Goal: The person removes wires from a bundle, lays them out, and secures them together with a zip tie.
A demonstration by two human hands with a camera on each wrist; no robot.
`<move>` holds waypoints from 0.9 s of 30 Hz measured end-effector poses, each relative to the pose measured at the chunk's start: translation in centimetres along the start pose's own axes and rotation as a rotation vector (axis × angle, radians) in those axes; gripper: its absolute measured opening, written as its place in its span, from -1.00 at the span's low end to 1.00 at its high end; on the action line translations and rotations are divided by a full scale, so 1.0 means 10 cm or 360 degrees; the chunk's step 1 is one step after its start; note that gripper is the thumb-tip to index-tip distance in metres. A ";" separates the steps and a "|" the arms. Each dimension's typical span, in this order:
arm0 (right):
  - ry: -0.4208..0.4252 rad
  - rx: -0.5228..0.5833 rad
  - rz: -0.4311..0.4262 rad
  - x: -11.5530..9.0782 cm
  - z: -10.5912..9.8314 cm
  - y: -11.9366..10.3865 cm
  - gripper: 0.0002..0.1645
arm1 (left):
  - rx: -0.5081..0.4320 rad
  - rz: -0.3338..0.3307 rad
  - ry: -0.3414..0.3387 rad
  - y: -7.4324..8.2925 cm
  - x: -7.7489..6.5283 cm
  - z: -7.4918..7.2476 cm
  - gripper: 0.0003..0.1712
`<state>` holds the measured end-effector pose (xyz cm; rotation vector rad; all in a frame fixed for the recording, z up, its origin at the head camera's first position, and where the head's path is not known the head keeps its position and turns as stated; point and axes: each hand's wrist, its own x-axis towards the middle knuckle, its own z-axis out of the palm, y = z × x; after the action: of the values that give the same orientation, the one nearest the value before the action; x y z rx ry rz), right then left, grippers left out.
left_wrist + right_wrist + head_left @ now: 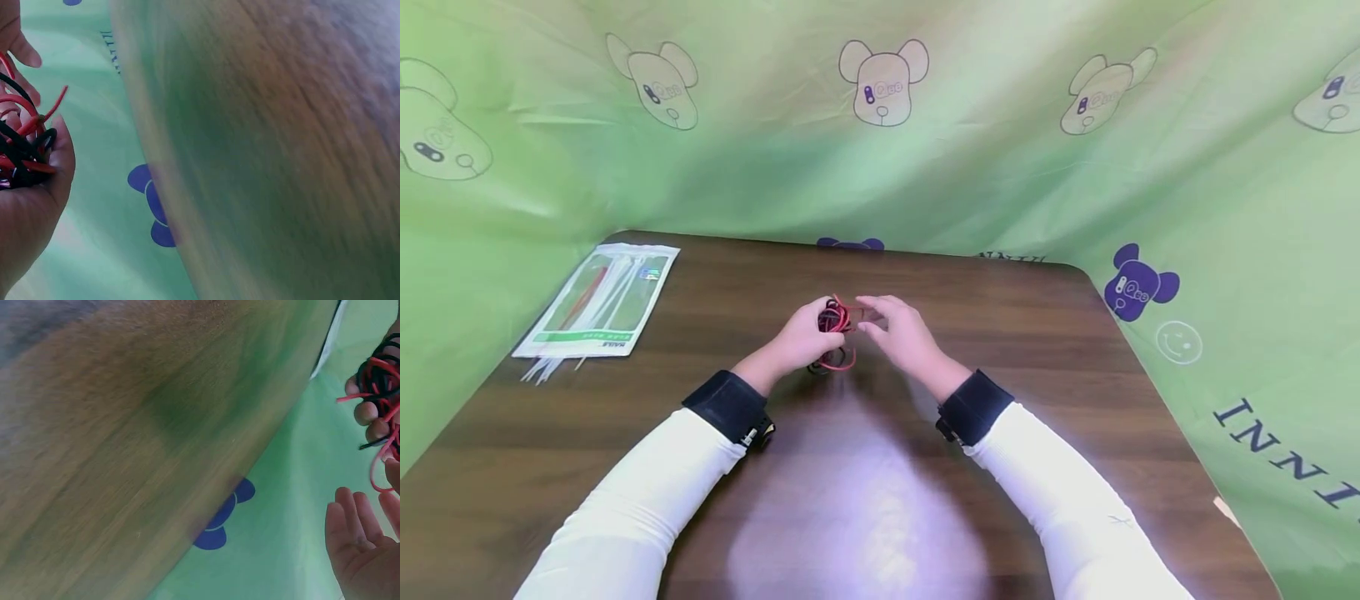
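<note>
Two long white fabric sleeves come in from the near edge, angling toward each other. Beyond them hangs a green cloth backdrop, creased and printed with cartoon bear heads and dark purple lettering. It borders a dark brown wood-grain tabletop, where a pale patch of glare lies between the sleeves. At the far left of the table rests a clear and white plastic packet with a green band, holding thin white plastic strips; several strip ends jut from its lower edge.

Black wristbands circle both wrists. Near the middle of the table, the left hand grips a tangled bundle of thin red and black wires, its fingers and thumb curled around the coils. Most of the bundle sits within that grip, with loops spilling past the fingertips and a looser loop below the thumb. Just beside it, the right hand faces the bundle, fingers extended and thumb well apart from them. A thin red strand reaches toward its fingertips; whether they touch it, I cannot tell.
</note>
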<state>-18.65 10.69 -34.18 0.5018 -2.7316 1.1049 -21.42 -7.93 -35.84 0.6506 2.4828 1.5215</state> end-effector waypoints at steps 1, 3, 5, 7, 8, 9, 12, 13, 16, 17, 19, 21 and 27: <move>-0.0015 -0.0003 0.0006 0.02 0.01 0.00 -0.52 | -0.0035 -0.0008 -0.0007 0.00 0.00 0.00 -0.63; -0.0033 -0.0009 0.0039 0.03 0.03 0.00 -0.53 | -0.0089 -0.0024 -0.0008 -0.01 -0.01 -0.01 -0.67; -0.0028 0.0019 0.0077 0.02 0.06 0.00 -0.55 | -0.0108 -0.0023 0.0014 -0.01 0.00 -0.01 -0.67; -0.0001 0.0010 0.0078 -0.01 0.09 0.01 -0.58 | -0.0094 -0.0026 0.0062 -0.02 0.00 -0.01 -0.67; 0.0016 -0.0022 0.0049 -0.04 0.10 0.01 -0.62 | -0.0076 -0.0027 0.0092 -0.03 0.01 -0.01 -0.67; 0.0031 -0.0073 -0.0006 -0.06 0.12 0.01 -0.65 | -0.0046 -0.0030 0.0129 -0.03 0.02 -0.01 -0.66; 0.0058 -0.0321 -0.0260 -0.14 0.17 0.02 -0.74 | 0.0021 -0.0068 0.0224 -0.04 0.04 -0.02 -0.63; 0.0058 -0.0402 -0.0352 -0.15 0.19 0.03 -0.77 | 0.0030 -0.0084 0.0245 -0.05 0.04 -0.02 -0.62; 0.0032 -0.0527 -0.0545 -0.18 0.21 0.03 -0.87 | 0.0030 -0.0129 0.0296 -0.06 0.05 -0.03 -0.57; 0.0022 -0.0547 -0.0576 -0.18 0.21 0.03 -0.90 | 0.0011 -0.0141 0.0309 -0.07 0.06 -0.03 -0.54; 0.0015 -0.0551 -0.0580 -0.18 0.20 0.03 -0.94 | -0.0024 -0.0158 0.0343 -0.09 0.06 -0.04 -0.48; 0.0015 -0.0562 -0.0541 -0.17 0.18 0.05 -0.95 | -0.0037 -0.0174 0.0384 -0.12 0.05 -0.06 -0.41; 0.0005 -0.0588 -0.0388 -0.18 0.03 0.10 -0.92 | 0.0009 -0.0246 0.0549 -0.17 0.06 -0.19 -0.38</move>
<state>-17.32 11.61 -35.57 0.7433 -2.6879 0.5278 -23.08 -9.87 -36.37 0.2005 2.7049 1.6874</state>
